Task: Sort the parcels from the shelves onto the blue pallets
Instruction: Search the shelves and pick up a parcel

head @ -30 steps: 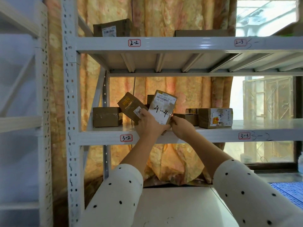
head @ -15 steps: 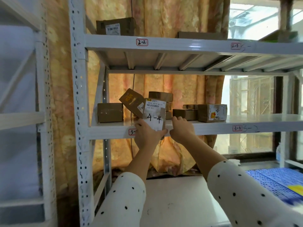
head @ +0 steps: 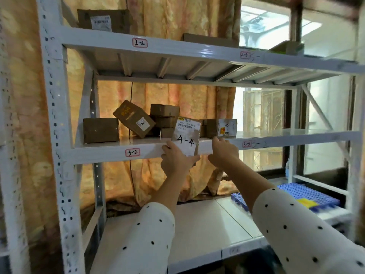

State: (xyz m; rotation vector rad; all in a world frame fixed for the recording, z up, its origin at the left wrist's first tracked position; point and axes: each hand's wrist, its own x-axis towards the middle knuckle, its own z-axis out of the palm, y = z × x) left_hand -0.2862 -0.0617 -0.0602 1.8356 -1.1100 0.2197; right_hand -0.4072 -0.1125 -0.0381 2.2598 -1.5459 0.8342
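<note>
My left hand (head: 176,161) grips a flat brown parcel (head: 185,139) with a white label marked "4-4". It holds the parcel upright in front of the edge of the middle shelf (head: 110,153), tagged 3-2. My right hand (head: 223,153) is just right of the parcel and apart from it. Its fingers touch the shelf edge below a brown box (head: 221,127) with a handwritten label. A blue pallet (head: 308,194) lies on the floor at the lower right, behind the rack.
On the middle shelf are a brown box (head: 100,130) at the left, a tilted box (head: 134,118) and a small stack (head: 165,115). The upper shelf carries two boxes (head: 104,20) (head: 209,39). A white rack upright (head: 57,135) stands at the left. A yellow item (head: 307,202) lies on the pallet.
The 4-4 parcel has come off the shelf and down in front of its edge. My right hand has let go of it and moved right. The view has swung right, showing the pallet.
</note>
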